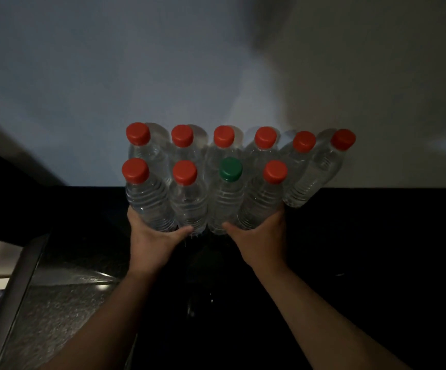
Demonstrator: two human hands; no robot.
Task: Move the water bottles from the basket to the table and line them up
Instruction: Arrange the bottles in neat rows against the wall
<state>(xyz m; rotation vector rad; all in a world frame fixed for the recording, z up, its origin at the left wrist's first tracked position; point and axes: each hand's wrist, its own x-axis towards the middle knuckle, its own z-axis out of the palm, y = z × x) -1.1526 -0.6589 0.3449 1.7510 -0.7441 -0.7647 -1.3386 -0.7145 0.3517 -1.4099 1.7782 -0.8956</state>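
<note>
Standing on the dark, glossy table (pixel 376 249) against a pale wall (pixel 109 62), ten clear, ribbed plastic water bottles (pixel 189 204) form two tight rows, probably being squared up. The left grip (pixel 152 236) and right grip (pixel 259 233) spread open, pressing the front row's bases inward. Nine red caps (pixel 136 170), one green cap (pixel 231 169).

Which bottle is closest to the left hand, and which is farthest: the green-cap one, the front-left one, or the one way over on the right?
1. Front-left bottle: the left hand touches its base.
2. Green-cap bottle: front row, toward the right.
3. Far-right bottle: right end of the back row.
</note>
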